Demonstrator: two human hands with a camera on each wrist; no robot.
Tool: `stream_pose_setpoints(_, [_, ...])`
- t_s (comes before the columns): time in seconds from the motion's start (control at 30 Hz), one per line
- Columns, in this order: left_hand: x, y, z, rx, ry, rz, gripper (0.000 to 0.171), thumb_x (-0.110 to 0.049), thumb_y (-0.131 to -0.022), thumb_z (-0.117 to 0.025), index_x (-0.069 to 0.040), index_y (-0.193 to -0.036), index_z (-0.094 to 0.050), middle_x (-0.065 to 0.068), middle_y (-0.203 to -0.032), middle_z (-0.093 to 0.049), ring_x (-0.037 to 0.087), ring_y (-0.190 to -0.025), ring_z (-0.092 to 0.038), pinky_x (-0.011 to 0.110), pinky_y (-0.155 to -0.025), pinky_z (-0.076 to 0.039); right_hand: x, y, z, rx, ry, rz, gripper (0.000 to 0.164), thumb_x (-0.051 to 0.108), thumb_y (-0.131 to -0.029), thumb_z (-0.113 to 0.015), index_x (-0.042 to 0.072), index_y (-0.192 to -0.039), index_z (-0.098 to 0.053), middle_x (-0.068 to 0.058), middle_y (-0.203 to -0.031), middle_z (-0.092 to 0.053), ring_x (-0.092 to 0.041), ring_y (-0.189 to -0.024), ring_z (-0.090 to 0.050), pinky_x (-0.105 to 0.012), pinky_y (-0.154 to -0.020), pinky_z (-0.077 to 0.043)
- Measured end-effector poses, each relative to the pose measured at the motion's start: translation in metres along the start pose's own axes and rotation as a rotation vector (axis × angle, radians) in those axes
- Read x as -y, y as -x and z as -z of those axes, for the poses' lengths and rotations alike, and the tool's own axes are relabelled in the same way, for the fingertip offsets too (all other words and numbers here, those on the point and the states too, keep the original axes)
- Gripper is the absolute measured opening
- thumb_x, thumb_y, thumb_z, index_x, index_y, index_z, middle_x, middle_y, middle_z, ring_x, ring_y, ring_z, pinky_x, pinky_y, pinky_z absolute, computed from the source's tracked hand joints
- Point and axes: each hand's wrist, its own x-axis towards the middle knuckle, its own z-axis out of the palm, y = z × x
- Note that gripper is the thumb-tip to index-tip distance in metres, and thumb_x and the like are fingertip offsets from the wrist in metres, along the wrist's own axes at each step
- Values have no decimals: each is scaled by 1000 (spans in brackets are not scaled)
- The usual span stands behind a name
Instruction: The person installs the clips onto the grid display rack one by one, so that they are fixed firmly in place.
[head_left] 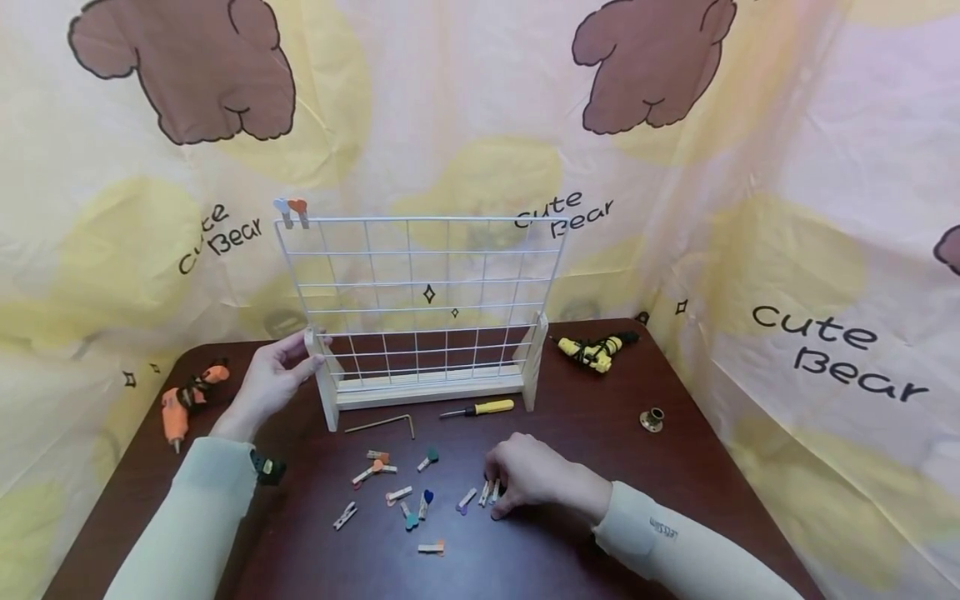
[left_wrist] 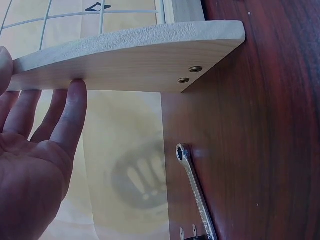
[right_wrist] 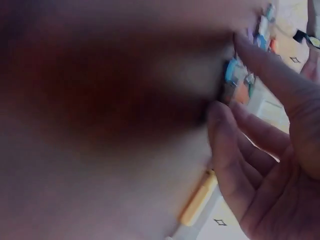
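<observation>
The right hand [head_left: 536,473] is low over the table [head_left: 570,554], palm down, its thumb and fingers parted around two small wooden clothespins [head_left: 484,493] that lie on the tabletop; the right wrist view shows a gap between thumb and forefinger, with no pinch made. The left hand [head_left: 273,377] grips the left wooden side panel [left_wrist: 120,65] of a white wire-grid rack [head_left: 446,335], thumb on one face, fingers on the other. Just left of the right hand lies a clothespin with a purple heart [head_left: 467,500], and farther left more loose clothespins are scattered, with orange, teal and dark blue decorations. Two others, one pale blue and one orange, are clipped at the rack's top left corner. The rack stands upright behind them, with a yellow-handled screwdriver [head_left: 491,407] and an L-shaped hex key [head_left: 378,422] lying before it. Farther out are an orange tool [head_left: 175,412] at left, a yellow tool [head_left: 592,354] and a brass-coloured fitting [head_left: 652,419] at right, and a bear-patterned curtain [head_left: 465,108] behind.
</observation>
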Motion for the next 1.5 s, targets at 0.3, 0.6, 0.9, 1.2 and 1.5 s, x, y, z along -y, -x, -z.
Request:
stream_pose_setpoints(0.3, [1, -1, -1, -6, 57, -28, 45, -14, -102, -73, -6, -145, -64, -16, -122, -75, 3, -113, -66, 17, -83, -56, -5, 2, -4, -98, 79, 112, 15, 34, -79, -88, 31, -71, -75, 28, -58, -54, 8, -53, -47, -15, -50, -39])
stream_pose_setpoints(0.6, [-1, 0, -2, -11, 46, -15, 45, -15, -102, -73, -5, -145, -64, -16, -122, -75, -1, -114, -64, 17, -82, -55, -16, 5, 9, -79, 149, 184, 11, 22, -92, -76, 23, -82, -79, 20, -72, -67, 6, -60, -52, -16, -58, -45])
stream_pose_setpoints(0.9, [-3, -1, -1, 1, 31, -21, 47, -17, -102, -73, -5, -147, -63, 6, -132, -74, -1, -119, -62, 15, -85, -54, -6, -1, 67, -155, 66, 269, 14, 1, -92, -78, 12, -99, -82, 7, -91, -79, 4, -77, -67, -18, -68, -55])
stream_pose_setpoints(1.2, [0, -2, 1, 8, 33, -15, 47, -15, -102, -74, -7, -147, -63, -15, -124, -75, -3, -114, -63, 22, -80, -58, 77, -52, 202, -336, 157, 359, 10, 5, -99, -72, 8, -99, -81, 2, -88, -79, -5, -71, -66, -28, -70, -56])
stream_pose_setpoints(1.5, [1, -2, 2, 7, 41, -22, 46, -14, -102, -73, -7, -146, -63, -15, -123, -75, -2, -112, -64, 21, -79, -57, 166, -112, 296, -475, 63, 360, 13, 0, -101, -67, -1, -104, -80, -7, -91, -80, -13, -75, -70, -23, -72, -55])
